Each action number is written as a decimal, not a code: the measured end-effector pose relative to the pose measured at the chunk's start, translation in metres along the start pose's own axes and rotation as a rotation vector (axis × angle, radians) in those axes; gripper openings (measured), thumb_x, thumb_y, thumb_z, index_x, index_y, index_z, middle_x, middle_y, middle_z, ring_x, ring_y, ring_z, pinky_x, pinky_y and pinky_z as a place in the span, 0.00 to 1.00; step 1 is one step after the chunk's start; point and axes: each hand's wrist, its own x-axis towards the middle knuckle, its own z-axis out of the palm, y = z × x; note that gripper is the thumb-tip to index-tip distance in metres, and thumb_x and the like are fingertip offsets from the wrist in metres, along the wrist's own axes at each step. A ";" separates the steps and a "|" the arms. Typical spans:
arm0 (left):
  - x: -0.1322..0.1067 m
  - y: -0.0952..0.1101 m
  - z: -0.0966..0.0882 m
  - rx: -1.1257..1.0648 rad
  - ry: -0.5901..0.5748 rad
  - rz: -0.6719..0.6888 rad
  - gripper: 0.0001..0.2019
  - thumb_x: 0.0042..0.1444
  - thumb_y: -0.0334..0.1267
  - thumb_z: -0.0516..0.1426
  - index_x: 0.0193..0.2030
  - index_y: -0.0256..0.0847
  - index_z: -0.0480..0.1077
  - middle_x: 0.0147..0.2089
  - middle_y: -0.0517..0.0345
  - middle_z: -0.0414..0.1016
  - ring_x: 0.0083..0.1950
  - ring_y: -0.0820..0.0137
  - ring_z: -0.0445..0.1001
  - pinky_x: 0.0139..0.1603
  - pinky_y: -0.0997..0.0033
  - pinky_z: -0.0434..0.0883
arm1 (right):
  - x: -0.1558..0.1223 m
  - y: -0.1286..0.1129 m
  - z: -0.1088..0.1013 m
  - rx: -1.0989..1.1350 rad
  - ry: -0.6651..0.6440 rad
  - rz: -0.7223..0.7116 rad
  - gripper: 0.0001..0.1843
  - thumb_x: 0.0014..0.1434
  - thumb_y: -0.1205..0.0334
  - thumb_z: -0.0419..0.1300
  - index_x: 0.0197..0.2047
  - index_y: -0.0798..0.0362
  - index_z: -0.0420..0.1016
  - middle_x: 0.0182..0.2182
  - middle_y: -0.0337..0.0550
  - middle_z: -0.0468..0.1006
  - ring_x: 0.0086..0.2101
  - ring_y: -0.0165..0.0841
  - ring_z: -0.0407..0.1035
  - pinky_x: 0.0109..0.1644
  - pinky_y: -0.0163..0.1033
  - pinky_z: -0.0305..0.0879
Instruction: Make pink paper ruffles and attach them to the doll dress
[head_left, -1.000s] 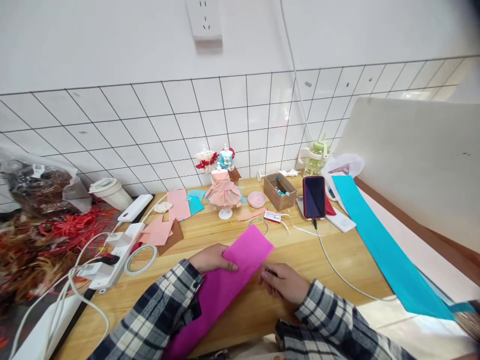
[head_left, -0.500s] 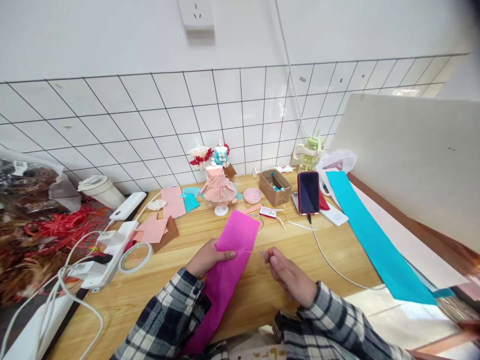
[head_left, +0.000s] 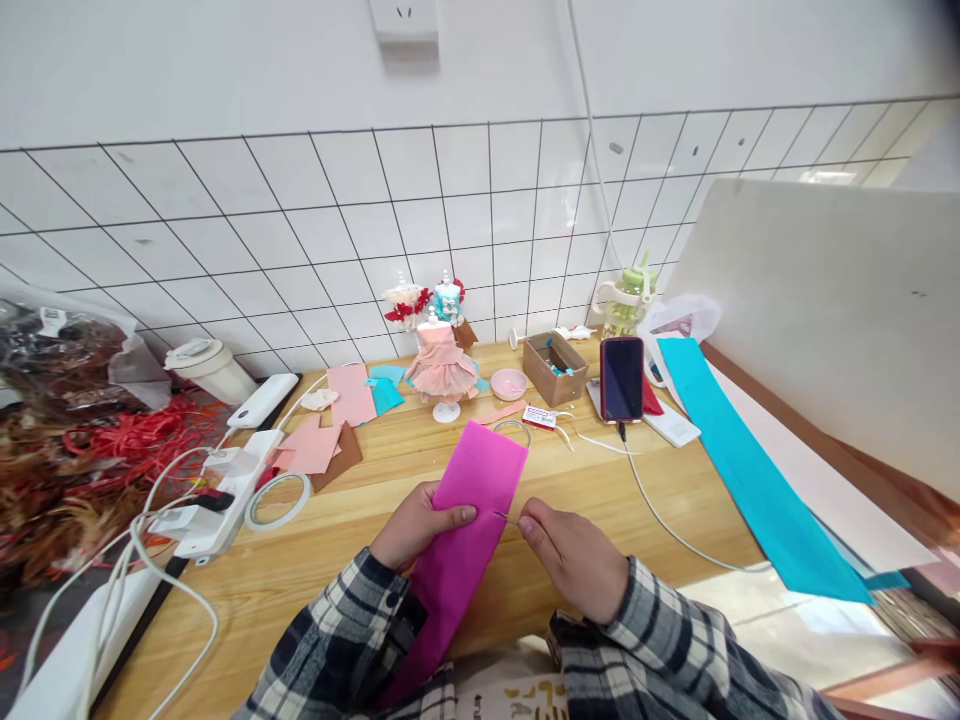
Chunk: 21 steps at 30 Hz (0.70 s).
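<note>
A long magenta strip, which looks like fabric or felt, slants up from my lap over the table. My left hand grips its left edge, thumb lying on top and fingers underneath. In my right hand, closed, is a thin pointed metal tool; its tip touches the strip near the right edge, beside my left thumb. The tool's handle is hidden in my fingers, so its exact kind is unclear. Just beyond the strip stands a small dress form in a pink dress.
Behind are a pink bowl, a cardboard box and a propped phone. Turquoise fabric lies at right. On the left are pink pieces, a tape roll and a power strip with loose cables.
My right hand has moved left, bringing the tool's tip from beside the magenta strip onto it. A crease or cut line across the strip shows less clearly now. My left hand keeps its grip.
</note>
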 end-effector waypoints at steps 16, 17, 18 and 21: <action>0.002 -0.004 -0.006 -0.005 0.004 -0.016 0.18 0.41 0.43 0.70 0.38 0.35 0.77 0.34 0.58 0.80 0.32 0.71 0.74 0.36 0.74 0.68 | 0.014 0.009 0.004 0.120 -0.007 -0.044 0.22 0.69 0.47 0.37 0.36 0.50 0.63 0.30 0.42 0.73 0.35 0.36 0.69 0.40 0.39 0.58; 0.002 -0.004 -0.007 0.006 0.005 -0.026 0.18 0.41 0.43 0.70 0.37 0.35 0.77 0.33 0.58 0.80 0.31 0.71 0.73 0.35 0.74 0.68 | 0.016 0.010 0.004 0.113 -0.005 -0.025 0.22 0.68 0.47 0.38 0.36 0.50 0.64 0.30 0.42 0.73 0.35 0.36 0.69 0.40 0.39 0.58; 0.003 -0.004 -0.008 0.016 0.005 -0.034 0.17 0.42 0.43 0.70 0.36 0.35 0.77 0.32 0.58 0.80 0.31 0.71 0.73 0.35 0.75 0.67 | 0.018 0.012 0.005 0.106 -0.006 -0.009 0.22 0.68 0.47 0.38 0.35 0.50 0.64 0.30 0.43 0.73 0.35 0.36 0.69 0.40 0.39 0.58; 0.005 -0.002 -0.009 0.033 -0.008 -0.032 0.17 0.43 0.43 0.70 0.36 0.35 0.77 0.33 0.58 0.80 0.32 0.71 0.74 0.36 0.74 0.68 | 0.025 0.016 0.006 0.146 -0.023 -0.017 0.23 0.68 0.47 0.40 0.34 0.51 0.66 0.29 0.42 0.73 0.34 0.35 0.68 0.39 0.39 0.58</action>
